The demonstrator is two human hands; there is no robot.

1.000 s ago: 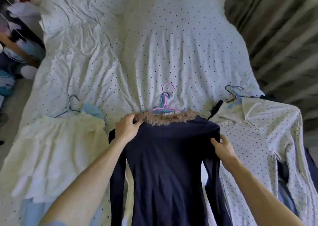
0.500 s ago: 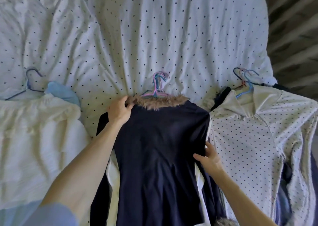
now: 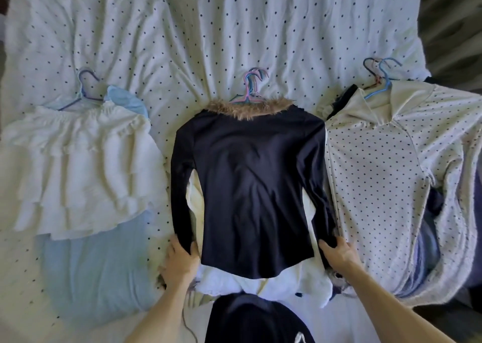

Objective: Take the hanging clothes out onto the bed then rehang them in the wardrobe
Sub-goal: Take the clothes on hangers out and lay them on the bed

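Between the left hand (image 3: 180, 261) and the right hand (image 3: 339, 254), each pinching a sleeve end, the navy top (image 3: 250, 180) is showing as smooth, matt knit cloth with a faint sheen. At the end far from the grip, its fur collar (image 3: 247, 109) is looking shaggy and brown, lying over thin, glossy hangers (image 3: 251, 89) that look plastic-coated. Outward of the left grip, the white ruffled dress (image 3: 78, 165) is looking soft, matt and crinkled, over smooth pale blue cloth (image 3: 96, 269). Outward of the right grip, the dotted shirt (image 3: 386, 173) is showing as matt cloth. Under everything, the bedsheet (image 3: 208, 29) is lying wrinkled and matt.
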